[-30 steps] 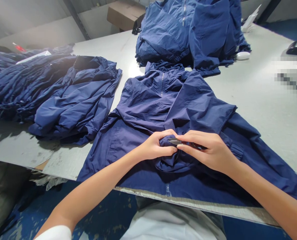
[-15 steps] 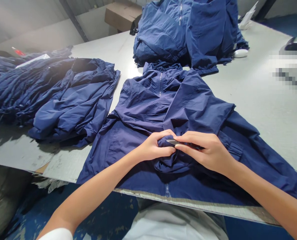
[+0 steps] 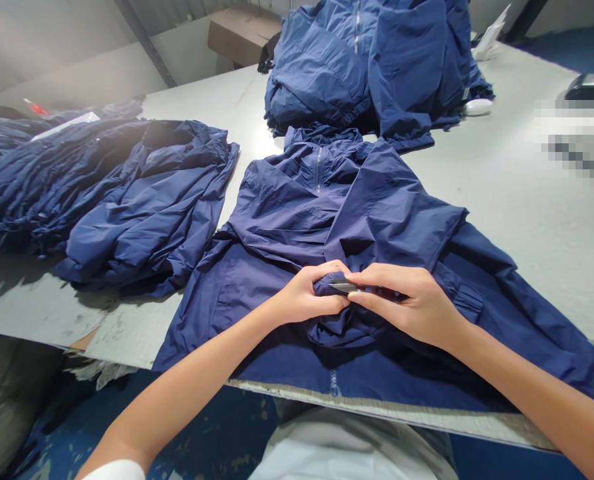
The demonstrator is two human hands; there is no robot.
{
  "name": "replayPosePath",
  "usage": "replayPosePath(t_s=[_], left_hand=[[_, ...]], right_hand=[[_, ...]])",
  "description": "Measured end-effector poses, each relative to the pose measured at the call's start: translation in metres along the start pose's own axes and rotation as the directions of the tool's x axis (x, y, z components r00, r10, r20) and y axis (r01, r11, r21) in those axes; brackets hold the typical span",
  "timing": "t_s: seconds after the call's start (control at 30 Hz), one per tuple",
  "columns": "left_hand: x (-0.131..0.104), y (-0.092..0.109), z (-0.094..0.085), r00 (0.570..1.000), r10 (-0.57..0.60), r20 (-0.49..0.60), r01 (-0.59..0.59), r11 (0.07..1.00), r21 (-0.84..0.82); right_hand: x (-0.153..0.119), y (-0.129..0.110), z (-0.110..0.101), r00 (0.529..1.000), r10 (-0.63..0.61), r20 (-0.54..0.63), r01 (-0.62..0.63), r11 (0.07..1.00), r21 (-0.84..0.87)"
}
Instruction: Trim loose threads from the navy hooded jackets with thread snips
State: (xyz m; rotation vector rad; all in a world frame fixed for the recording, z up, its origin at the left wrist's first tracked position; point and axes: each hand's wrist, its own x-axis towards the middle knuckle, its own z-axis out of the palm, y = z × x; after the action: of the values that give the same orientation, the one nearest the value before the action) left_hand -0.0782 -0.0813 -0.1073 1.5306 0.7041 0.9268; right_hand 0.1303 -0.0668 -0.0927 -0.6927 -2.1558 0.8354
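A navy jacket point(image 3: 277, 220) with a front zip lies spread on the table before me, its sleeves folded over the body. My left hand point(image 3: 313, 292) is closed on a bunched sleeve end of this jacket. In my right hand point(image 3: 411, 300) are small thread snips point(image 3: 343, 286), pinched between thumb and fingers. Their metal blades point left and lie against the cloth at the left fingertips. The fingers hide most of the snips' handle.
A heap of navy garments point(image 3: 141, 193) covers the table's left side. Behind the jacket stands a pile of folded blue jackets point(image 3: 327, 73), with a white computer mouse point(image 3: 478, 107) to its right. A cardboard box point(image 3: 244, 33) is at the back. The table's front edge point(image 3: 287, 395) runs close to my body.
Both hands keep nearly the same place on the sleeve. The snips' blades have turned slightly and look a little more spread. The whole view has shifted slightly.
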Motion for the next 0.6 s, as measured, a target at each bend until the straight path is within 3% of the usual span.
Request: replayPosePath(t_s=[0.23,0.4,0.5,0.6], left_hand=[[0.0001,-0.0030,0.0005,0.999,0.032,-0.008,-0.032,0.999,0.035],[0.0007,-0.0007,0.0011,1.000,0.023,-0.004,-0.023,0.998,0.066],[0.0009,0.0019,0.0012,1.000,0.002,-0.015,-0.001,0.997,0.083],[0.0011,0.0052,0.0015,0.999,-0.025,-0.034,0.028,0.995,0.098]], right_hand=[[-0.0016,-0.0002,0.0021,0.999,-0.039,-0.009,0.038,0.995,-0.089],[-0.0017,-0.0003,0.0023,1.000,-0.027,-0.001,0.027,0.998,-0.060],[-0.0003,-0.0025,0.0030,0.992,0.109,-0.071,-0.107,0.994,0.031],[0.0020,-0.0026,0.0029,0.924,0.332,-0.191,-0.290,0.932,0.217]])
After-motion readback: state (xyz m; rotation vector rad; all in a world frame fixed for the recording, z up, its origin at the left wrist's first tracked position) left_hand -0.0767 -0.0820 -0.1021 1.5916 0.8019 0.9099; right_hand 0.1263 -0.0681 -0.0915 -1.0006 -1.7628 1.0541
